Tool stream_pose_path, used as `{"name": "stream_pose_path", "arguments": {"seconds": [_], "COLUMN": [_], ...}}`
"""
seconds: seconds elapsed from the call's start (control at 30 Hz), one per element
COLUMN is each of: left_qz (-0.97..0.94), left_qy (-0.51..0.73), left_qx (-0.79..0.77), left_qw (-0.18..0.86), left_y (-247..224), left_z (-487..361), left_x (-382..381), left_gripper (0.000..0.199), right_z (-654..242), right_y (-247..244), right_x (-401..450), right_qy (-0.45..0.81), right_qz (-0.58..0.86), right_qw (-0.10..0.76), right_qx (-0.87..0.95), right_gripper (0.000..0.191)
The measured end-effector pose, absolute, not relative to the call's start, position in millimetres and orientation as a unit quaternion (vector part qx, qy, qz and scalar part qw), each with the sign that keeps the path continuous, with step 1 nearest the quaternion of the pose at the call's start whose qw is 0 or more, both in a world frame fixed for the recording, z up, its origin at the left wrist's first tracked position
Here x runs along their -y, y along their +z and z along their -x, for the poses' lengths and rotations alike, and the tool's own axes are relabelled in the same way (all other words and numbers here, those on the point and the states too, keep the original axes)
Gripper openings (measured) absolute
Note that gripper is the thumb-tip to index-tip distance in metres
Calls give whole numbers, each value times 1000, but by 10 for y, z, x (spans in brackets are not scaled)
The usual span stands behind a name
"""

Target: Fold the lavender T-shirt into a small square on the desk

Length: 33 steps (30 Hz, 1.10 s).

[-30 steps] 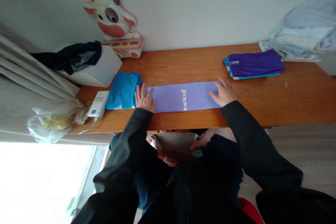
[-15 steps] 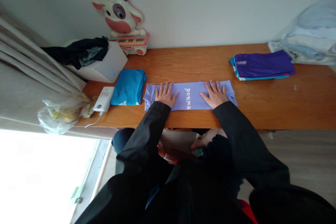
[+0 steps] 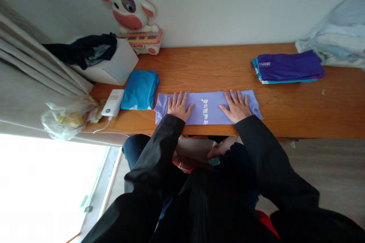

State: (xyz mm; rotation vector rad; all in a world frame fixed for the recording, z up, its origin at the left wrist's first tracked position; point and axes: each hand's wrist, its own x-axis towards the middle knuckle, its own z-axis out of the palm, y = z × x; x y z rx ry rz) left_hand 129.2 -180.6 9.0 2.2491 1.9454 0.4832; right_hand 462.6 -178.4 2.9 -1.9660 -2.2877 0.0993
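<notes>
Lavender garment [image 3: 207, 107] with white lettering is laid out as a long, narrow strip along the near edge of the table [image 3: 299, 106], so the lengthwise folds appear to have been made already. The left hand [image 3: 179, 106] is pressed flat on its left part and the right hand [image 3: 236, 106] on its right part; the fingers of both are spread and extended, palms down, and nothing is gripped. The cloth between the hands looks smooth, and a small corner juts out at the right end. By this judgement the strip is being flattened, and the crosswise folds that would bring it to a compact packet are not yet made. A folded teal garment [image 3: 139, 90] lies just beside the strip's left end, and a stack of folded garments [image 3: 288, 68], purple on top, sits well apart at the far right of the table, beside a loose pile of pale clothes [image 3: 336, 38]
</notes>
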Motion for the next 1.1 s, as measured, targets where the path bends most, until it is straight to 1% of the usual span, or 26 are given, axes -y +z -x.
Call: {"name": "stream_pose_path", "arguments": {"seconds": [0.13,0.2,0.33,0.47,0.6,0.77,0.97,1.1], "left_qz": [-748,-745,-745,-747,-747,-745,-749,-747], "left_qy": [161,169,169,145,126,152,132,118], "left_qx": [-639,-640,-641,-645,-649,-647,-646,-651], "left_qw": [82,80,74,75,74,62,64,66], "left_y": [120,120,119,125,112,72,62,105], "left_z": [-1279,-1282,-1293,-1279,-1265,-1266,-1260,-1271], "left_x": [1797,1810,1822,1797,1777,1785,1779,1776], "left_gripper": [77,77,76,78,78,80,81,80], "right_z": [-4621,-4522,-3957,-3230,-2954,-3311,-4329,-4836], "right_y": [62,108,206,175,44,15,78,100], "right_x": [1757,1767,1795,1759,1714,1734,1743,1754], "right_qy": [50,50,58,96,112,94,38,21], "right_qz": [659,662,590,529,527,525,629,620], "right_qw": [60,78,151,171,192,175,104,63], "right_qx": [748,743,791,826,820,828,769,782], "right_gripper": [89,88,81,74,74,73,79,80]}}
